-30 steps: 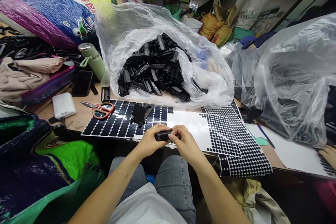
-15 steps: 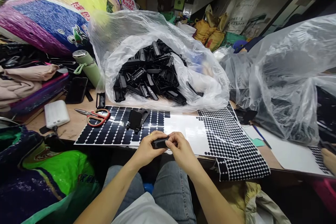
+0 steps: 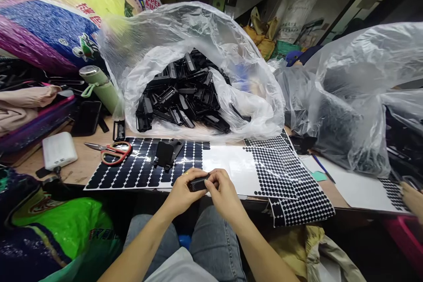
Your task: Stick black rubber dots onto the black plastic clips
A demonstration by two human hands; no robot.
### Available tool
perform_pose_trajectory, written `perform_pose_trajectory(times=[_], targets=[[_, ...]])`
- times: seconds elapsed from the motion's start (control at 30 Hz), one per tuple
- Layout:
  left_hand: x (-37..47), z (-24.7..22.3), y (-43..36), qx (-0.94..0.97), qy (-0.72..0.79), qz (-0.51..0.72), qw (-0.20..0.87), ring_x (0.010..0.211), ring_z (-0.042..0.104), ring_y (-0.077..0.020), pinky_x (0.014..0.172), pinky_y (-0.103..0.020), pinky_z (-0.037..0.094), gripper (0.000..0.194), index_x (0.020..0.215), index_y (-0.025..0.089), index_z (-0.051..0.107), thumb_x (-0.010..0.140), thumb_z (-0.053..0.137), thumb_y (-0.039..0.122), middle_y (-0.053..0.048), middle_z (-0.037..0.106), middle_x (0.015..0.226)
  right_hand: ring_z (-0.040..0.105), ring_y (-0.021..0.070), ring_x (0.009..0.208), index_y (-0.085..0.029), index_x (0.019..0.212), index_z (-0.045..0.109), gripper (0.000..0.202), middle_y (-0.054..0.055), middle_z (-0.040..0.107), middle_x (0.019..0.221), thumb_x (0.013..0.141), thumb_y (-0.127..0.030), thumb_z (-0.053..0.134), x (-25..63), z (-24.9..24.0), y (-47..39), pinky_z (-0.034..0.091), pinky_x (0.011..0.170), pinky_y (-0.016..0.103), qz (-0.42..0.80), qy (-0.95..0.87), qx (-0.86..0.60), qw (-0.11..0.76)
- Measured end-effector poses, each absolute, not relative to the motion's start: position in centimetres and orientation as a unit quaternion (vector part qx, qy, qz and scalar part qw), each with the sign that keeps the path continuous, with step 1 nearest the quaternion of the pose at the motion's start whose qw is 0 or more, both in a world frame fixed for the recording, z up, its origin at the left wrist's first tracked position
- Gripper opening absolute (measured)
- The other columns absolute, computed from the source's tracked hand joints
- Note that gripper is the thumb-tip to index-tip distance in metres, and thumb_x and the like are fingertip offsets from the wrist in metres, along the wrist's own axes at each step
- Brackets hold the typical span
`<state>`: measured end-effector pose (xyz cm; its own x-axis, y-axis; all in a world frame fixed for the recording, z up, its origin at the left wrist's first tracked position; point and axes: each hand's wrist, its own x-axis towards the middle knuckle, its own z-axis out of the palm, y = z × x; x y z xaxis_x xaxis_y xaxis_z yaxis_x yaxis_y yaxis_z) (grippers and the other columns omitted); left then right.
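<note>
A small black textured part (image 3: 198,183) is held between both hands just past the table's front edge, above my lap. My left hand (image 3: 185,189) wraps round its left end. Fingers and thumb of my right hand (image 3: 223,189) are closed on its right end. Beyond my left hand, a few black pieces (image 3: 167,154) rest on a sheet of dark stickers (image 3: 132,172). White backing paper (image 3: 228,161) lies just behind my hands, and a sheet of small black dots (image 3: 274,174) extends to the right.
An open plastic bag (image 3: 264,110) of black parts (image 3: 185,92) stands behind the sheets. To the left are scissors (image 3: 115,153), a white power bank (image 3: 59,150), a phone (image 3: 86,118) and a green bottle (image 3: 101,88). Another person's hand (image 3: 413,200) shows at the far right.
The camera view has shifted slightly, moving most table items a little left in the picture. Both hands still hold the black part, with only a small change in its tilt.
</note>
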<state>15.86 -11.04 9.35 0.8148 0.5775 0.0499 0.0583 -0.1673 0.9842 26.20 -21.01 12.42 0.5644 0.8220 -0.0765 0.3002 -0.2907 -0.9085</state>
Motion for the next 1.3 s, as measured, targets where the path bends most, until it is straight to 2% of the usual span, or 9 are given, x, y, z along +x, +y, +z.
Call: perform_pose_trajectory(times=[0.2,0.3,0.4,0.67,0.77,0.9,1.03,1.13,1.3], targets=[[15.9,9.0,-11.0,0.731,0.235,0.226,0.6,0.101,0.054,-0.0206,0.092,-0.036,0.04,0.031,0.098,0.02,0.064,0.067,0.067,0.02,-0.006,0.058,0.102,0.05,0.0173,0.082,-0.021,0.076,0.047,0.008,0.005,0.05,0.092,0.078,-0.028,0.05,25.8,11.4,-21.1,0.041,0.074,0.032,0.217,-0.364,-0.774,0.47],[15.5,9.0,-10.2,0.721,0.266,0.237,0.594,0.099,0.055,-0.0208,0.09,-0.035,0.041,0.032,0.098,0.02,0.065,0.066,0.068,0.023,-0.005,0.059,0.101,0.05,0.0161,0.072,-0.021,0.091,0.046,0.032,0.003,0.051,0.086,0.07,-0.04,0.061,27.6,9.9,-20.1,0.042,0.066,0.03,0.17,-0.316,-0.807,0.468],[14.8,9.3,-9.2,0.711,0.302,0.229,0.592,0.095,0.056,-0.0215,0.088,-0.037,0.043,0.035,0.097,0.02,0.065,0.063,0.07,0.028,-0.005,0.06,0.099,0.05,0.0147,0.063,-0.02,0.087,0.048,0.028,0.001,0.055,0.078,0.076,-0.045,0.051,31.7,8.2,-17.6,0.041,0.062,0.028,0.177,-0.319,-0.816,0.448],[14.1,10.2,-9.2,0.516,0.391,0.234,0.725,0.084,0.061,-0.0206,0.075,-0.039,0.054,0.045,0.098,0.016,0.064,0.06,0.074,0.036,-0.007,0.06,0.102,0.04,0.0236,0.108,-0.016,0.09,0.051,0.022,0.014,0.053,0.109,0.071,-0.023,0.059,40.7,8.9,-8.6,0.029,0.09,0.037,0.029,-0.349,-0.837,0.421],[13.7,10.2,-8.9,0.464,0.387,0.247,0.757,0.085,0.061,-0.0193,0.073,-0.035,0.055,0.039,0.093,0.016,0.066,0.059,0.075,0.033,-0.006,0.061,0.102,0.047,0.0223,0.098,-0.018,0.073,0.051,0.009,0.011,0.059,0.091,0.071,-0.023,0.058,41.4,9.7,-8.0,0.033,0.086,0.035,0.032,-0.374,-0.831,0.411],[13.2,9.7,-8.0,0.44,0.421,0.255,0.751,0.084,0.061,-0.0185,0.071,-0.031,0.056,0.034,0.085,0.015,0.068,0.058,0.076,0.035,-0.006,0.062,0.1,0.054,0.0178,0.074,-0.02,0.069,0.047,0.027,0.005,0.057,0.07,0.085,-0.039,0.036,39.9,10.4,-11.0,0.041,0.067,0.029,0.046,-0.353,-0.824,0.441],[14.1,9.2,-8.2,0.392,0.422,0.271,0.771,0.087,0.06,-0.0207,0.068,-0.034,0.057,0.042,0.08,0.013,0.069,0.069,0.062,0.053,-0.008,0.063,0.095,0.046,0.0127,0.039,-0.02,0.063,0.043,0.038,-0.003,0.044,0.045,0.082,-0.051,0.033,34.6,10.5,-15.0,0.03,0.036,0.023,0.314,-0.3,-0.745,0.506],[15.1,9.3,-8.9,0.392,0.392,0.268,0.787,0.086,0.059,-0.0207,0.068,-0.034,0.056,0.036,0.081,0.014,0.068,0.065,0.068,0.046,-0.006,0.064,0.089,0.044,0.0115,0.033,-0.02,0.063,0.044,0.038,-0.005,0.044,0.043,0.079,-0.054,0.041,31.1,9.9,-16.3,0.025,0.032,0.022,0.406,-0.291,-0.71,0.496],[15.5,9.8,-9.2,0.411,0.419,0.263,0.766,0.077,0.059,-0.0173,0.059,-0.028,0.055,0.031,0.08,0.013,0.067,0.059,0.075,0.035,-0.005,0.063,0.085,0.056,0.0128,0.055,-0.019,0.075,0.055,0.028,0.0,0.06,0.064,0.079,-0.046,0.049,34.7,8.7,-16.5,0.04,0.052,0.024,0.203,-0.305,-0.827,0.427]])
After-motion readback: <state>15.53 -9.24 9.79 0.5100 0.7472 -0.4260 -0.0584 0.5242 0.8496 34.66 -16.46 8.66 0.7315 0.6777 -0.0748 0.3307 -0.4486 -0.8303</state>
